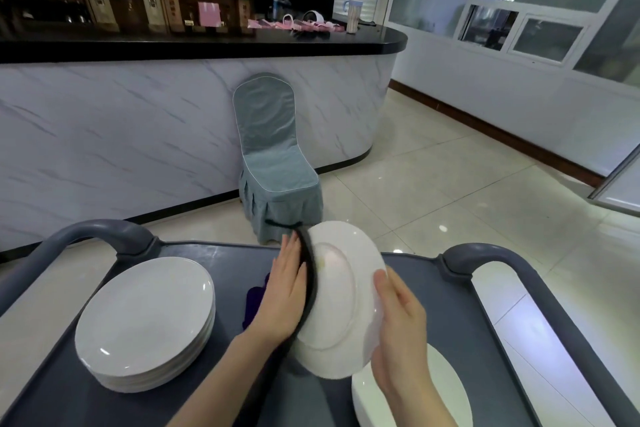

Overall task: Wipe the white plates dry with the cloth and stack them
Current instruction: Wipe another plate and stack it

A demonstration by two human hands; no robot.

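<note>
Cart tray (225, 260), grey, with raised rim and a looped handle at each far corner; holds all the items below.
Plate stack (145, 319), left part of the tray: several white plates nested flat.
Purple item (254, 298), on the tray floor behind the left hand, mostly hidden.
Left hand (284, 291): fingers straight and together, palm pressing the dark cloth (310, 288) flat against one face of the held plate (343, 298).
Held plate: white, tilted nearly on edge above the tray's centre, underside towards the camera.
Right hand (398, 333): fingers curled round the held plate's right rim.
Lower plates (446, 392), near right corner of the tray: white, lying flat, number unclear.
Chair (273, 156), blue-grey cover, beyond the tray against the marble-patterned counter (138, 135).
</note>
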